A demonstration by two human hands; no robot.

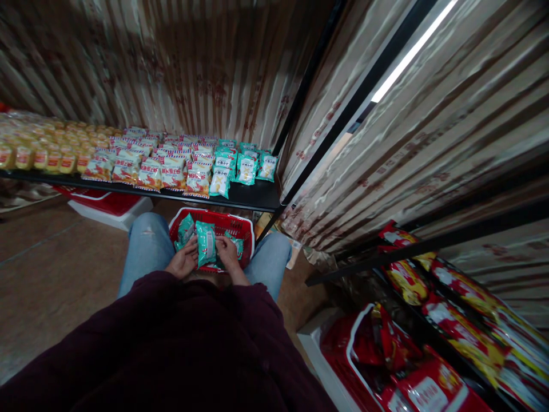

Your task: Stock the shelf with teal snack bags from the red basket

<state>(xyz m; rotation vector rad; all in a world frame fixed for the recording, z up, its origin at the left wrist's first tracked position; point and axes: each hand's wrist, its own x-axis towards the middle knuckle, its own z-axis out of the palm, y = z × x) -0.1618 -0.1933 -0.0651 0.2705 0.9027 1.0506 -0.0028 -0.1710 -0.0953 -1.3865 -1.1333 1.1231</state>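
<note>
A teal snack bag [206, 244] is held up between my two hands, over a red plastic basket [247, 231] that sits between my knees. My left hand [183, 261], palm partly turned up, has its fingers at the bag's left edge. On the opposite edge, my right hand [227, 252] grips with its fingers bent. Part of the fingers is hidden by the bag. More teal bags lie in the basket, one teal bag [186, 228] at the left and another teal bag [235, 246] at the right.
Ahead, a black shelf [253, 197] carries teal bags [246, 167], white-and-orange snack bags [173, 171] and yellow packs [40, 157]. A black post [295, 191] rises at its right end. Right of me stand another red basket [338, 343] and a rack of red-and-yellow packs [463, 337].
</note>
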